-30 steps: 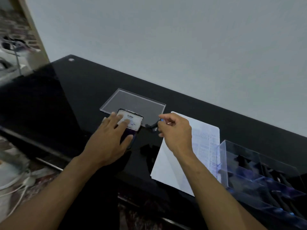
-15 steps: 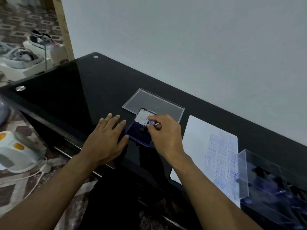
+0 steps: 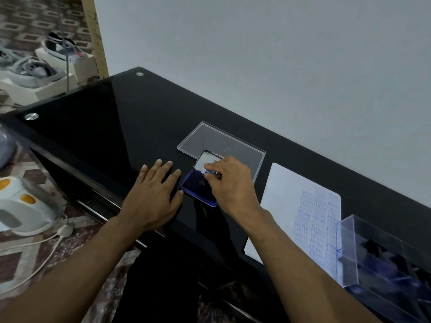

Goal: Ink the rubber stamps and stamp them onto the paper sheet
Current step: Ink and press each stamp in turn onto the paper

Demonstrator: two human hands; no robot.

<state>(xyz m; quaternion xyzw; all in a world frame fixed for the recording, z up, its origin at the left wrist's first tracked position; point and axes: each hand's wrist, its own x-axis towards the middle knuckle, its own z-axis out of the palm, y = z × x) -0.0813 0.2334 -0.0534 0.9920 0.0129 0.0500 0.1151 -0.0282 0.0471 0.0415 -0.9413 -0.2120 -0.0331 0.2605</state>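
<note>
A blue ink pad [image 3: 194,186] lies open on the black glass table, its lid tilted up behind it. My right hand [image 3: 229,183] is over the pad, fingers pinched on a small rubber stamp [image 3: 211,172] whose blue top shows; the stamp's base is hidden. My left hand [image 3: 155,194] rests flat on the table just left of the pad, fingers spread, holding nothing. To the right lies the white paper sheet [image 3: 300,206], with several blue stamped words on its right half.
A clear plastic lid [image 3: 224,142] lies flat behind the ink pad. A clear plastic box [image 3: 382,255] holding several dark stamps stands at the right, over the paper's corner. The table's front edge runs under my forearms. An electric iron sits on the floor at left.
My left hand came off the ink pad's lid and now lies flat beside it. My right hand carried the stamp from the paper's edge leftward onto the open pad.
</note>
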